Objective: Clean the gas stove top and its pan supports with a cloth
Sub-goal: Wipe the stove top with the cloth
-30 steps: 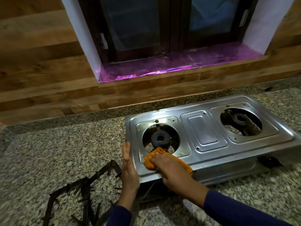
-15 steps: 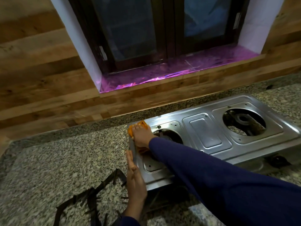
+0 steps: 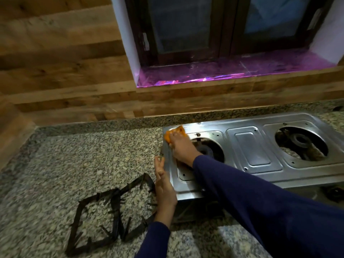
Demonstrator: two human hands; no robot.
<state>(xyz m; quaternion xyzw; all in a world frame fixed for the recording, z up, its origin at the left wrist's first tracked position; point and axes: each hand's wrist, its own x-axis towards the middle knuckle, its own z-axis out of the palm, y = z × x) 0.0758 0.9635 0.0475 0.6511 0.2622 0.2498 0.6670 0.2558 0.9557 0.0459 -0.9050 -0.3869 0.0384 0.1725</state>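
Note:
A steel two-burner gas stove [image 3: 255,146] sits on the granite counter with its pan supports off. My right hand [image 3: 181,146] presses an orange cloth [image 3: 174,135] onto the stove's far left corner, my forearm crossing the left burner opening [image 3: 208,148]. Flat against the stove's left side, my left hand [image 3: 163,185] has its fingers straight and holds nothing. Two black pan supports [image 3: 111,215] lie on the counter left of the stove, close to my left wrist. The right burner [image 3: 300,142] is uncovered.
The speckled granite counter [image 3: 74,164] runs to a wooden wall [image 3: 65,75] at the back and left. A dark window with a purple-lined sill [image 3: 223,71] stands above the stove. A black knob [image 3: 335,192] shows on the stove's front at right.
My right hand slid the cloth from the stove's front edge by the left burner up to its far left corner. My left hand stayed against the stove's side.

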